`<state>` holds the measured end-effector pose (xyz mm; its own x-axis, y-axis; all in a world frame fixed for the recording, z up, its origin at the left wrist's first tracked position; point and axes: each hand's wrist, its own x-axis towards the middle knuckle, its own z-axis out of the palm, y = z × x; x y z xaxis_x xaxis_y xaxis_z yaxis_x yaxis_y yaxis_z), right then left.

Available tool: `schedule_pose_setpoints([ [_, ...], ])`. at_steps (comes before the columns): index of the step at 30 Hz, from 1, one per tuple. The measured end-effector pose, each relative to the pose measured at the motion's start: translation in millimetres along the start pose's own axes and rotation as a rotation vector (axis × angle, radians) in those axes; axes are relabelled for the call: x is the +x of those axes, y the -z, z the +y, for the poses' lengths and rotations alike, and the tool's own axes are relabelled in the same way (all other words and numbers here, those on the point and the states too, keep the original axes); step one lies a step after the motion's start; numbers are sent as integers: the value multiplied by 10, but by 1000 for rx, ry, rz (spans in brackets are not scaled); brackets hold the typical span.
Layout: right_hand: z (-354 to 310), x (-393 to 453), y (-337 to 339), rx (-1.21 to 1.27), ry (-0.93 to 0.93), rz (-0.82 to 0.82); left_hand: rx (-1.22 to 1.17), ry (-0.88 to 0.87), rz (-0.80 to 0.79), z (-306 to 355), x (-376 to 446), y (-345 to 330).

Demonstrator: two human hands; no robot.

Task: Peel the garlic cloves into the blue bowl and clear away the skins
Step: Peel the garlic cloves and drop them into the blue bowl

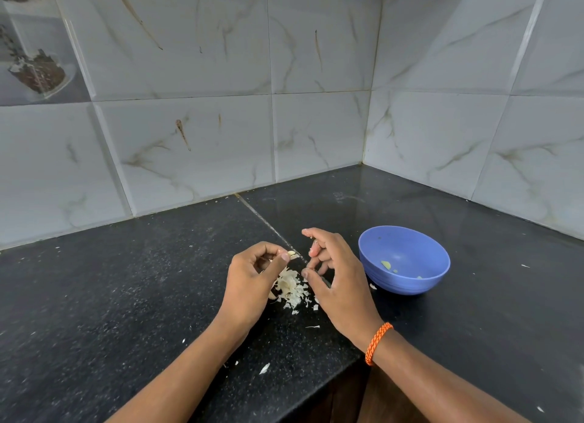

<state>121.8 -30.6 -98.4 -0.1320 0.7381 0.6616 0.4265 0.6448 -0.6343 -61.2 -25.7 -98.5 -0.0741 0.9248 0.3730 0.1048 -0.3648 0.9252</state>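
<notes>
Both forearms are bare; an orange braided thread band (378,343) circles the right wrist.

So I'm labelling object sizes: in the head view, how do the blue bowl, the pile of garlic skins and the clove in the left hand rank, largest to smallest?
1. Blue bowl
2. Pile of garlic skins, partly hidden by the left hand
3. Garlic clove, only its tip showing

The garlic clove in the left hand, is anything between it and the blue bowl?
Yes. The right hand hovers directly between the garlic clove, pinched in the left hand, and the blue bowl to the right. The bowl's opening itself is uncovered, and nothing else stands on the counter along that path.
</notes>
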Motion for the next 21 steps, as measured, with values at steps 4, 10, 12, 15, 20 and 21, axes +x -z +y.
schedule_pose_setpoints([
  [4,-34,-1,10,16,12,12,27,-15,-41,-1,-19,-21],
  [10,-81,-23,28,42,19,33,147,-70,-4,-34,-4,-17],
  [12,-75,-26,24,36,12,34,139,-58,-1,-49,1,-13],
  [15,-59,-14,19,-4,4,46,96,-50,-30,-26,-12,-23],
  [20,-76,-10,17,-39,38,59,127,-79,-93,-21,-25,-44],
  [21,-74,-11,16,-42,42,65,132,-81,-97,-26,-23,-41],
])
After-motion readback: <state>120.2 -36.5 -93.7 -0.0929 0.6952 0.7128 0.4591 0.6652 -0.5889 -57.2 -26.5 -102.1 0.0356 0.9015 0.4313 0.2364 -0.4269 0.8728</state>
